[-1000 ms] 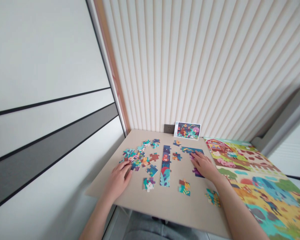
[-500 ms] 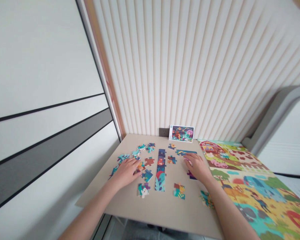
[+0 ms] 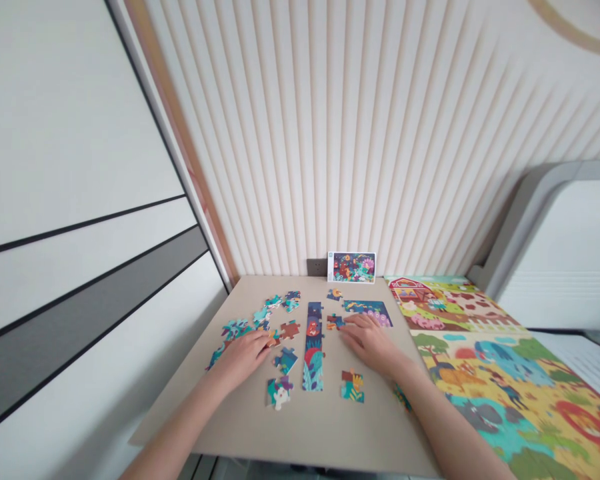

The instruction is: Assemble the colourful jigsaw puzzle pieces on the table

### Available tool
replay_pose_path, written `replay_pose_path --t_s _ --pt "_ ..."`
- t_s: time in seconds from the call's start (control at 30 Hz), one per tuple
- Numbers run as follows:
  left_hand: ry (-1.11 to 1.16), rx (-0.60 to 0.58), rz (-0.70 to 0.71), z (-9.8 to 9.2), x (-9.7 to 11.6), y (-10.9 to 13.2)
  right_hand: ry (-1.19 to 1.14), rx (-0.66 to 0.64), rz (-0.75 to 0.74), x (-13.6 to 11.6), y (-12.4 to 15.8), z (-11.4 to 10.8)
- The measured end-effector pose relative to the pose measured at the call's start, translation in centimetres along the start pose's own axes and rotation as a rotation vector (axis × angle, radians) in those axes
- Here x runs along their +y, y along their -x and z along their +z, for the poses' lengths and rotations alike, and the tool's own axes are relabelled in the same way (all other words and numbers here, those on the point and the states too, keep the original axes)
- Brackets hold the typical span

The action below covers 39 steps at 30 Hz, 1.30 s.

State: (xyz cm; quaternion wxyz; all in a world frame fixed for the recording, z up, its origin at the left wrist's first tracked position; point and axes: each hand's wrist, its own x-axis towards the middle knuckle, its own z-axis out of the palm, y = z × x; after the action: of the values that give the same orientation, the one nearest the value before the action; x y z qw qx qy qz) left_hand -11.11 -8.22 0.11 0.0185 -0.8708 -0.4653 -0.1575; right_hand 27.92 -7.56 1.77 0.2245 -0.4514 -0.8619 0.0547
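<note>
Grip unclear on both sides: left hand (image 3: pixel 244 357) among loose jigsaw pieces, right hand (image 3: pixel 373 345) at a small brown-and-blue piece

From the head camera, the left hand lies palm down at the near edge of the pile of loose pieces (image 3: pixel 236 329), on the left of the table (image 3: pixel 260 433). Its fingertips rest about an orange-toned piece; whether they pinch it, I cannot make out. The right hand is also palm down, fingers stretched toward the brown-and-blue piece (image 3: pixel 335 322). The fingertips reach that piece's right side, but whether they grasp it does not show.

Behind the right hand is a joined dark blue and purple section (image 3: pixel 366 307), its lower edge partly covered. Between the hands stands out a long joined strip (image 3: pixel 313 347), running away from the person, with the brown-and-blue piece just to its right. A piece with an orange round shape (image 3: pixel 335 294) lies beyond that one.

Left of the strip are a brown piece (image 3: pixel 289 330), a blue piece (image 3: pixel 286 361) and, nearer the person, a piece with a white animal (image 3: pixel 279 394). On the strip's right lies a piece with a yellow plant (image 3: pixel 353 387); another green piece (image 3: pixel 401 398) is partly hidden by the right forearm.

At the far edge, a picture card (image 3: pixel 351 267) leans upright against the ribbed wall (image 3: pixel 330 133), beside a dark socket (image 3: pixel 317 267). Colourful farm (image 3: pixel 445 307) and safari (image 3: pixel 510 383) pictures lie to the right.
</note>
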Motion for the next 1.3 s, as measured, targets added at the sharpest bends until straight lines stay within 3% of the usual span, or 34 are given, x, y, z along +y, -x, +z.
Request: replay_pose_path --t_s 0.13,0.33,0.47,0.57,0.67,0.73,0.83,0.97,1.1,1.3 --pt "-0.068 0.033 0.064 0.1 -0.5 0.7 -0.009 -0.051 -0.028 0.2 -0.2 1.1" --pt "-0.247 0.176 0.119 -2.8 1.2 1.2 -0.079 -0.026 -0.017 0.1 -0.1 0.6" --pt "-0.206 0.274 0.234 -3.4 4.9 -0.5 -0.412 -0.001 0.121 -2.1 -0.3 0.4" --pt "-0.200 0.298 0.383 -2.5 8.9 -3.4 -0.833 -0.046 0.237 -3.8 -0.8 0.9" --pt "-0.123 0.259 0.492 -1.0 12.0 -6.6 -1.024 -0.007 0.280 -3.8 -1.3 1.6" --pt "-0.052 0.255 0.468 0.0 12.6 -8.2 -0.967 0.058 0.299 -2.9 -1.4 2.0" --pt "0.032 0.295 0.291 0.8 11.4 -9.2 -0.720 0.110 0.360 -1.4 -1.2 2.5" --pt "0.132 0.283 0.126 0.9 8.5 -8.6 -0.511 0.017 0.339 -1.3 -1.1 3.0" --pt "0.182 0.255 0.086 1.0 7.9 -7.9 -0.284 0.017 0.291 -2.1 -1.3 3.4" --pt "0.190 0.167 0.147 1.4 10.1 -7.5 -0.003 0.046 0.273 -1.9 -0.9 3.8"
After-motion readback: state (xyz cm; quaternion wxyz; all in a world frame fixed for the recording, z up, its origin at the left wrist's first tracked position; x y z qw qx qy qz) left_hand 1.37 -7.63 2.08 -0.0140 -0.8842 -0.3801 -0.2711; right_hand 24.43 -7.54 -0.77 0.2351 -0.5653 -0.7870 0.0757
